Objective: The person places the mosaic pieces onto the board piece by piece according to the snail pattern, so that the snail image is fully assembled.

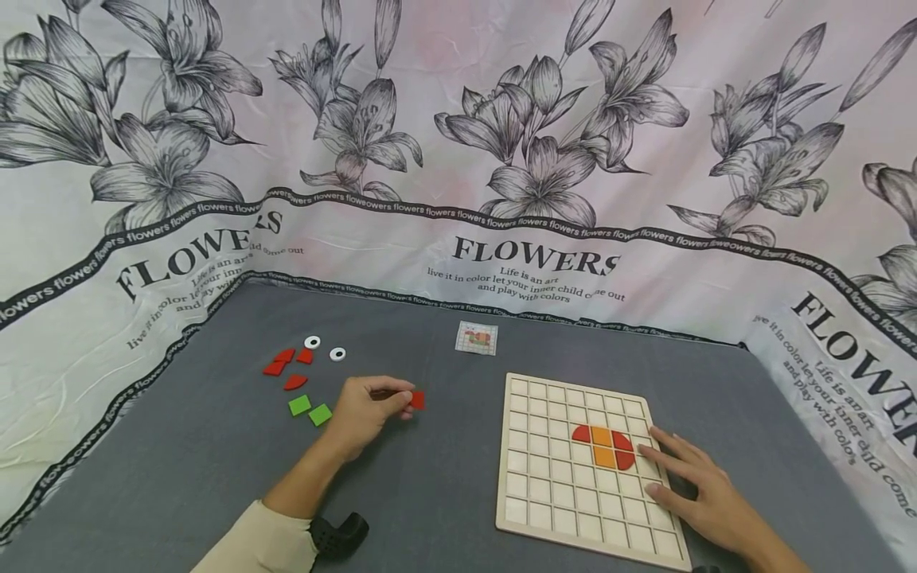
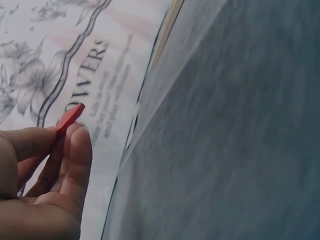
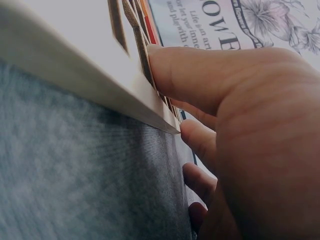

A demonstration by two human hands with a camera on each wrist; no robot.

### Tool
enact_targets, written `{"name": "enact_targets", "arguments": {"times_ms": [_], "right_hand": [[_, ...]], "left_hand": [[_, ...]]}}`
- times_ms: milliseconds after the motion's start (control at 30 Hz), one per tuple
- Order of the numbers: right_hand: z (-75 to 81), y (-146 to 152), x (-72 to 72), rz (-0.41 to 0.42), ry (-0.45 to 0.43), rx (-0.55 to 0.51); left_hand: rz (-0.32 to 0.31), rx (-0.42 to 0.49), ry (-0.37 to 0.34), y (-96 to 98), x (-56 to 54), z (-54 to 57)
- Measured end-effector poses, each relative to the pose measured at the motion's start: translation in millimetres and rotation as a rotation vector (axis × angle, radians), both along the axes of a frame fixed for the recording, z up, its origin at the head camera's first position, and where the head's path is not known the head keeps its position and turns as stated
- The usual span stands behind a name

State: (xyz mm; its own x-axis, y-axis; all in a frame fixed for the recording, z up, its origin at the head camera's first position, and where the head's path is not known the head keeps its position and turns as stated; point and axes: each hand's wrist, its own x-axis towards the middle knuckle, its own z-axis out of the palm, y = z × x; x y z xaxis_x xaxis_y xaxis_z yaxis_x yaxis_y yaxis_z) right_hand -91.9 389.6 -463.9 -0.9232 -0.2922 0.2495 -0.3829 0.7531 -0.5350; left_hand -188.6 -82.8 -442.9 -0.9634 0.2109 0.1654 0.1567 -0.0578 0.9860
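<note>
Between thumb and fingers, my left hand (image 1: 365, 414) pinches a small red tile (image 1: 418, 400), held over the grey table left of the board. The left wrist view shows the red tile (image 2: 70, 119) edge-on at the fingertips. My right hand (image 1: 705, 489) rests at the right edge of a wooden grid board (image 1: 540, 469), thumb on its rim and fingers fairly straight. In the right wrist view, the thumb (image 3: 185, 70) touches the board's edge. Set in the grid are orange squares (image 1: 602, 446) with red rounded pieces (image 1: 623, 450) beside them and another red piece (image 1: 582, 434) on their left.
Left of my left hand lie several red pieces (image 1: 295, 383), two green squares (image 1: 299, 406) and two white eye discs (image 1: 337, 354). A small picture card (image 1: 476, 338) lies behind the board. Flower-printed cloth (image 1: 530, 270) borders the grey table (image 1: 444, 493) at the back and sides.
</note>
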Motion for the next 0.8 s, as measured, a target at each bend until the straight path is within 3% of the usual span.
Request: {"name": "enact_targets", "arguments": {"times_ms": [467,800], "right_hand": [[-1.8,1.1,0.5,0.006,0.017,-0.004],[-1.0,0.4,-0.1,-0.002,0.027,0.011]], "left_hand": [[-0.157,0.161,-0.184,51.6,8.6,-3.3],[-0.224,0.181,-0.267,104.7,12.0,-1.0]]}}
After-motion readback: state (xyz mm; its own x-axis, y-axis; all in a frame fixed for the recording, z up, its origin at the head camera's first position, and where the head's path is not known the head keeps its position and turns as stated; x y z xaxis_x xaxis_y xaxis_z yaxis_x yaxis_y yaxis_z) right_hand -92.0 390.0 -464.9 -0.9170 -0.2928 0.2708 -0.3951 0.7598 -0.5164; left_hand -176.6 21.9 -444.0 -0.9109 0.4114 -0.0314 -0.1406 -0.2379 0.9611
